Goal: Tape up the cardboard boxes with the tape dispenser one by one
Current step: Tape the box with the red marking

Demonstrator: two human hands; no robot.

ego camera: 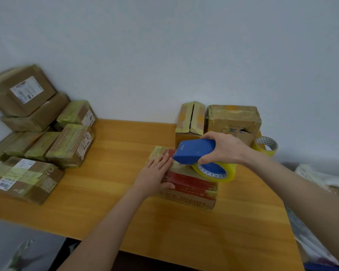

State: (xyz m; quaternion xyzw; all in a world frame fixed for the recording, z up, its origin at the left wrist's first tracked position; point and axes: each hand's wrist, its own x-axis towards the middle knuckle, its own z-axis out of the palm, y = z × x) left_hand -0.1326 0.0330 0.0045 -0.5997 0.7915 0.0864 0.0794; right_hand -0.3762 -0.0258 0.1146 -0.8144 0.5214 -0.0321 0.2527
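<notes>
While the left hand (pixel 157 174) lies flat on the red-printed cardboard box (pixel 190 185), I note its fingers (pixel 162 160) straight and together on the left part of the lid. Their tips are just beside the blue nose of the tape dispenser (pixel 194 151); whether they touch it I cannot tell. Thumb runs along the box's near left edge. Right hand (pixel 223 148) reaches in from the right, fingers curled round the dispenser's body from above, gripping it. Dispenser sits over the box top, nose pointing left toward the left fingertips. Its yellow tape roll (pixel 213 172) is low at the lid's right side, partly overhanging the edge. Box rests on the wooden table (pixel 115 153), about mid-table, a band of yellowish tape across its top. Behind it, against the wall: a box with parted flaps (pixel 190 120) and, touching it on the right, a crumpled taped box (pixel 233 122). Spare roll of tape (pixel 266 146) stands just right of those. Pile of taped boxes (pixel 37 133) at the table's left end, well apart from both hands.
</notes>
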